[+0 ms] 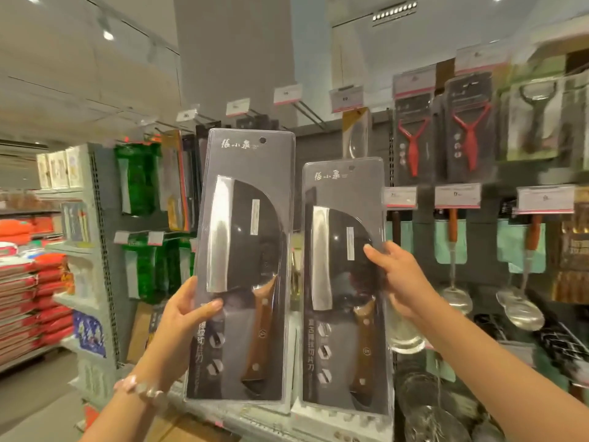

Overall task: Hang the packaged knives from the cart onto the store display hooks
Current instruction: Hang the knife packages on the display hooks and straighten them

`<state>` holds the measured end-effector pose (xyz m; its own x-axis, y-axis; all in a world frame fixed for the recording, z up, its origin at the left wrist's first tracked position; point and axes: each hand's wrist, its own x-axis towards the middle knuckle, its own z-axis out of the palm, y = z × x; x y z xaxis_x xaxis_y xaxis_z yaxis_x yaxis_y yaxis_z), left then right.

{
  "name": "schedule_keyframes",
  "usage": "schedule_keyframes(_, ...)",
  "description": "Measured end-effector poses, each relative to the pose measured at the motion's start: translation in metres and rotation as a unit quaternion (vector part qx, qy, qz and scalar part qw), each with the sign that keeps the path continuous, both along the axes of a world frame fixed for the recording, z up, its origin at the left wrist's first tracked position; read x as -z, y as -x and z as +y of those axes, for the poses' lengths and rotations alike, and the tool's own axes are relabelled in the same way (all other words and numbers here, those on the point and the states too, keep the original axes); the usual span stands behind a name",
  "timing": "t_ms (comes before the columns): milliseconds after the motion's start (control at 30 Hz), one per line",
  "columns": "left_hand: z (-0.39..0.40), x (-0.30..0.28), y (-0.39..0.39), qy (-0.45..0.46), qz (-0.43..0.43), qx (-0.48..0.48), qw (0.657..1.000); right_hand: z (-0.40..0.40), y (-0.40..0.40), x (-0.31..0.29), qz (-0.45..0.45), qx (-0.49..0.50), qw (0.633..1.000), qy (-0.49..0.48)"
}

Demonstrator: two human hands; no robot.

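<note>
In front of the display wall (424,173), the left hand (188,311) is gripping the left edge of the taller knife pack (242,266), thumb curled over its front, holding it upright. Just beside it, the right hand (398,275) is pinching the right edge of the lower knife pack (344,282), also upright. Red peelers (439,135) are hanging on hooks further right.

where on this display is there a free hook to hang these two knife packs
Free: bare hooks on the top row, between the dark packs on the left and the yellow-carded pack. Crowded: red peelers to the right, green packs to the left, ladles below.
</note>
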<state>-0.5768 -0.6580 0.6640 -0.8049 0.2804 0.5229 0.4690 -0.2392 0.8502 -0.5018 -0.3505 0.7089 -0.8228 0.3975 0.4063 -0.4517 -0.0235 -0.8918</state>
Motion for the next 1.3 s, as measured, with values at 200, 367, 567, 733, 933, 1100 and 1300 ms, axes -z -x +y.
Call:
schedule_keyframes(200, 0.002, -0.024, 0.099, 0.007, 0.044, 0.026, 0.999, -0.007, 0.084, -0.013, 0.024, 0.008, 1.0, -0.003)
schedule_keyframes(367, 0.006, -0.049, 0.202, 0.013, 0.065, 0.05, 0.997, -0.015, 0.158, -0.039, 0.062, 0.04, 0.997, 0.004)
schedule_keyframes(567, 0.023, -0.077, 0.292, 0.006, 0.087, 0.084, 0.993, -0.005, 0.228, -0.089, 0.078, 0.063, 0.995, -0.002)
schedule_keyframes(733, 0.041, -0.085, 0.333, -0.023, 0.101, 0.093, 0.99, 0.01, 0.272, -0.124, 0.094, 0.064, 0.993, -0.024)
schedule_keyframes(933, 0.059, -0.094, 0.358, -0.023, 0.12, 0.123, 0.985, 0.023, 0.307, -0.154, 0.123, 0.062, 0.99, -0.034)
schedule_keyframes(1100, 0.069, -0.103, 0.377, -0.029, 0.103, 0.145, 0.984, 0.028, 0.326, -0.172, 0.126, 0.07, 0.988, -0.047)
schedule_keyframes(1300, 0.066, -0.12, 0.389, -0.028, 0.109, 0.148, 0.983, 0.024, 0.344, -0.19, 0.129, 0.07, 0.988, -0.052)
